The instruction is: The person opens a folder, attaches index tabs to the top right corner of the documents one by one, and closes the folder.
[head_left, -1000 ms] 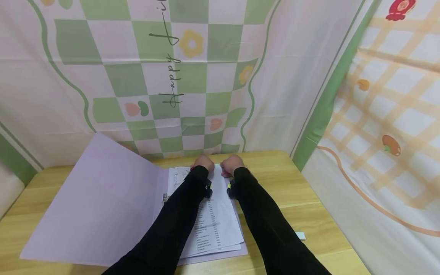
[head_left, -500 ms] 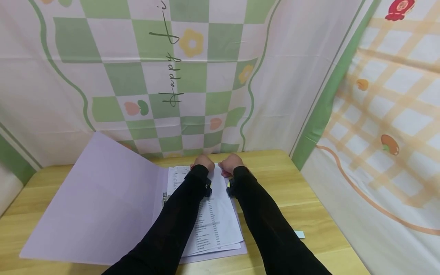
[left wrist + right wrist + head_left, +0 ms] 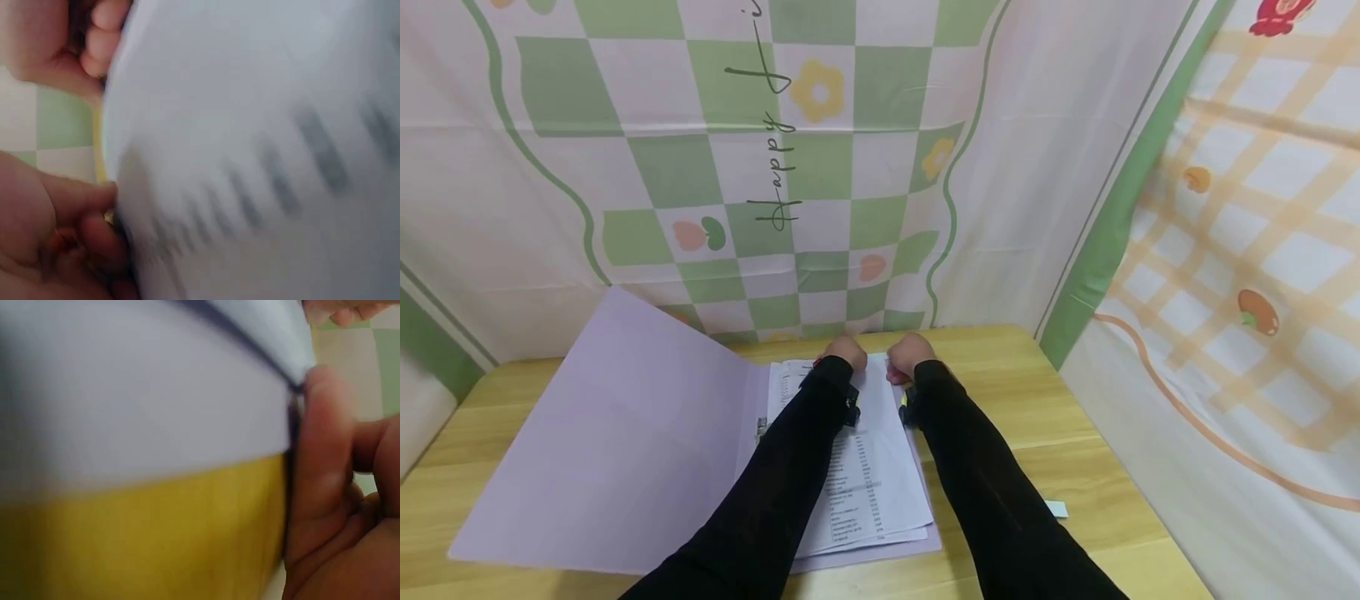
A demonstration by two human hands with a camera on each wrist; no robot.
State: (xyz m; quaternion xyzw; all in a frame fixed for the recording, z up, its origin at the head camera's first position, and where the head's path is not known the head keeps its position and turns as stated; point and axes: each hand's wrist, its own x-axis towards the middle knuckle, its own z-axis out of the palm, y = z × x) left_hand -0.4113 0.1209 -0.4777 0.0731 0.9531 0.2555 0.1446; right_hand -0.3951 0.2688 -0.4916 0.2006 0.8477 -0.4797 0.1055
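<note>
The edge of a printed sheet of paper (image 3: 250, 75) is pinched by the left hand (image 3: 44, 234), while the curled fingers of the right hand (image 3: 53, 44) are held against that same edge. The grey printing is too blurred to be read. Beyond the hands, a green-and-white checked backdrop (image 3: 62, 122) is partly seen.

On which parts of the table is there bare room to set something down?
The widest bare patch of table lies between the right sleeve and the table's right edge; a small pale slip sits beside the sleeve. A narrower wedge lies left of the folder's cover. Crowded: the middle, with papers, left hand and right hand.
</note>
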